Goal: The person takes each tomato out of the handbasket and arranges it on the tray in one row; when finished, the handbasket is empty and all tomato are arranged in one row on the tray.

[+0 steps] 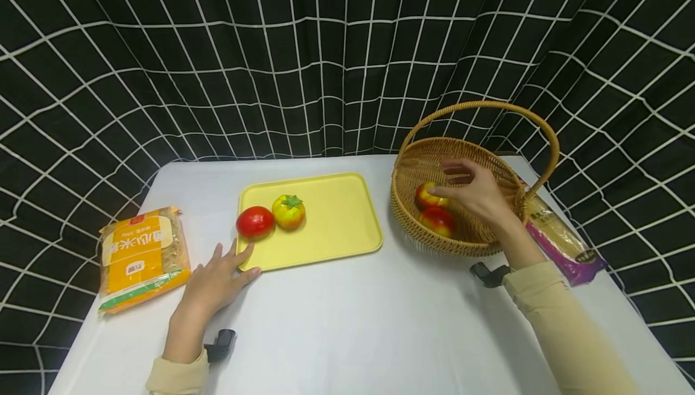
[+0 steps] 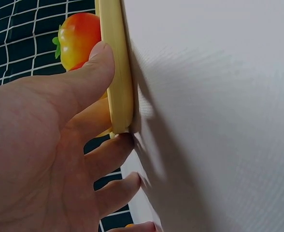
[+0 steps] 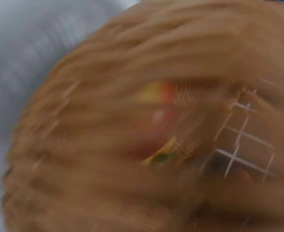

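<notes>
On the yellow tray (image 1: pixel 331 220) lie a toy tomato-like fruit (image 1: pixel 289 211), yellow-orange with green leaves on top, and a smooth red fruit (image 1: pixel 255 222). At the tray's near left corner rests my left hand (image 1: pixel 217 280), its fingers spread. The left wrist view shows its thumb (image 2: pixel 102 63) on the tray rim and the other fingers reaching down around the corner. My right hand (image 1: pixel 478 193) is over the wicker basket (image 1: pixel 412 226), thumb and fingers apart. Below the thumb, inside the basket, are two red-and-yellow fruits (image 1: pixel 438 221). The right wrist view is blurred by motion.
A bag with an orange-and-yellow label (image 1: pixel 143 256) lies left of my left hand. Behind the basket's right side lies a purple bag (image 1: pixel 564 244). The basket's tall handle (image 1: pixel 483 105) arches above it. Black gridded cloth (image 1: pixel 326 81) surrounds the white table (image 1: pixel 347 322).
</notes>
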### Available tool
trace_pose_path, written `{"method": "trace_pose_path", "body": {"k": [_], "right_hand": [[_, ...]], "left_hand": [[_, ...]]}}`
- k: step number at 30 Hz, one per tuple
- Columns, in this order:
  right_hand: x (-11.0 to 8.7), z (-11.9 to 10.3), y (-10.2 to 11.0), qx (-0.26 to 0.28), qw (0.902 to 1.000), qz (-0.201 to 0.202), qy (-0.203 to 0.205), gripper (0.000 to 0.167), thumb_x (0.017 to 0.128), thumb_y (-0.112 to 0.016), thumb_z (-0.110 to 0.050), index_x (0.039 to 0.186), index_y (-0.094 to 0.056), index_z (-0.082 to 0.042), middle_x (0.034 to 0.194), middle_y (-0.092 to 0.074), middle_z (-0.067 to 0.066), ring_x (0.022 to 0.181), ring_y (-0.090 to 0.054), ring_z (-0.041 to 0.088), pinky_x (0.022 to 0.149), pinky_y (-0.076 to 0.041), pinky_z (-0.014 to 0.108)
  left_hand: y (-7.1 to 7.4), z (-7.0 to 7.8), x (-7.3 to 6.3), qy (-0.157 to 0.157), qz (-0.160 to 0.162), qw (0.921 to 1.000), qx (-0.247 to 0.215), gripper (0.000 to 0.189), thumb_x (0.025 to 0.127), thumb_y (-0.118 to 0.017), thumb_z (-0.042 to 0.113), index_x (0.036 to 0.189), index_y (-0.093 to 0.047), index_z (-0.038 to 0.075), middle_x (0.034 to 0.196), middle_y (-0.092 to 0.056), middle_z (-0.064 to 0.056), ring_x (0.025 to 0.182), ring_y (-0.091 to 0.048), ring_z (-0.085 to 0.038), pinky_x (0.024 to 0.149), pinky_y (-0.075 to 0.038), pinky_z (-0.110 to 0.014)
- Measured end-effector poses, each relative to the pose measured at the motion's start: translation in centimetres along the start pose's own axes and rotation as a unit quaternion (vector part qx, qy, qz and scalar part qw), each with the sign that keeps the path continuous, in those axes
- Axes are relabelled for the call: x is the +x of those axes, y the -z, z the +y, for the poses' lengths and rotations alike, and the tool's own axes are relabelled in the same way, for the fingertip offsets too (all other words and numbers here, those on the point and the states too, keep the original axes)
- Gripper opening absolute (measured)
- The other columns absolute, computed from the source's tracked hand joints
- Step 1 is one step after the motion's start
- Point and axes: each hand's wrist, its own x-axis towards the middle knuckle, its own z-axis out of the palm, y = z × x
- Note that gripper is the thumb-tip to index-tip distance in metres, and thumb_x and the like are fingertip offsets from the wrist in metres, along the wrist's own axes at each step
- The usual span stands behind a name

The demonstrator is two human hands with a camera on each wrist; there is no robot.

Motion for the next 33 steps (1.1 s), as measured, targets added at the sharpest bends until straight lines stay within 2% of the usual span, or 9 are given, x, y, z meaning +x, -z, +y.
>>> {"method": "trace_pose_path", "body": {"k": [5, 9, 14, 16, 18, 26, 33], "right_hand": [[-0.1, 1.6, 1.1, -0.033, 0.9972, -0.065, 0.013, 0.072, 0.093, -0.084, -0.024, 0.153, -0.051, -0.002, 0.152, -0.055, 0.028, 0.136, -0.056, 0.047, 0.113, -0.050, 0.059], [0.2, 2.6, 1.7, -0.073, 0.9879, -0.136, 0.016, 0.070, 0.093, -0.084, -0.029, 0.152, -0.054, -0.005, 0.151, -0.057, 0.027, 0.131, -0.060, 0.045, 0.110, -0.054, 0.059], [0.7, 3.4, 1.8, -0.093, 0.9752, -0.199, 0.031, 0.060, 0.095, -0.082, -0.027, 0.147, -0.060, -0.005, 0.142, -0.064, 0.024, 0.120, -0.065, 0.036, 0.098, -0.059, 0.039], [0.8, 3.7, 1.9, -0.103, 0.9719, -0.209, 0.035, 0.058, 0.095, -0.082, -0.026, 0.145, -0.062, -0.004, 0.137, -0.066, 0.024, 0.118, -0.065, 0.034, 0.094, -0.056, 0.033], [0.9, 3.9, 1.9, -0.111, 0.9708, -0.211, 0.029, 0.059, 0.094, -0.083, -0.028, 0.144, -0.063, -0.004, 0.137, -0.066, 0.023, 0.119, -0.065, 0.035, 0.095, -0.054, 0.034], [0.7, 4.2, 1.5, -0.103, 0.9723, -0.210, -0.002, 0.065, 0.091, -0.085, -0.025, 0.147, -0.060, -0.003, 0.144, -0.060, 0.028, 0.127, -0.061, 0.043, 0.105, -0.053, 0.056], [0.4, 3.9, 0.8, -0.117, 0.9721, -0.204, -0.002, 0.064, 0.088, -0.088, -0.022, 0.144, -0.063, -0.003, 0.145, -0.058, 0.030, 0.126, -0.058, 0.046, 0.102, -0.053, 0.057]], "left_hand": [[-0.1, -0.1, 0.0, -0.002, 0.002, 1.0000, -0.005, 0.074, 0.103, -0.061, 0.053, 0.163, -0.042, 0.014, 0.170, -0.029, -0.027, 0.158, -0.016, -0.059, 0.118, -0.015, -0.085], [-0.1, -0.1, 0.0, 0.000, 0.002, 1.0000, -0.008, 0.074, 0.103, -0.061, 0.053, 0.163, -0.042, 0.015, 0.170, -0.029, -0.027, 0.158, -0.015, -0.058, 0.118, -0.014, -0.084], [0.0, -0.1, -0.1, 0.003, -0.002, 0.9999, -0.011, 0.074, 0.103, -0.062, 0.053, 0.163, -0.041, 0.014, 0.170, -0.028, -0.027, 0.159, -0.014, -0.058, 0.119, -0.013, -0.084], [-0.1, -0.1, -0.1, 0.003, -0.002, 0.9999, -0.013, 0.074, 0.103, -0.061, 0.053, 0.163, -0.041, 0.014, 0.170, -0.028, -0.027, 0.159, -0.014, -0.058, 0.119, -0.012, -0.084], [-0.1, -0.1, -0.1, 0.003, -0.002, 0.9999, -0.014, 0.074, 0.103, -0.061, 0.053, 0.163, -0.041, 0.015, 0.170, -0.028, -0.027, 0.159, -0.013, -0.058, 0.119, -0.012, -0.084], [-0.1, -0.1, 0.0, 0.002, -0.001, 0.9999, -0.013, 0.075, 0.103, -0.061, 0.054, 0.163, -0.041, 0.015, 0.170, -0.028, -0.027, 0.159, -0.014, -0.058, 0.119, -0.012, -0.084], [0.0, -0.1, 0.0, 0.004, -0.003, 1.0000, -0.007, 0.075, 0.103, -0.060, 0.054, 0.164, -0.041, 0.015, 0.169, -0.028, -0.029, 0.158, -0.015, -0.059, 0.119, -0.014, -0.084]]}}
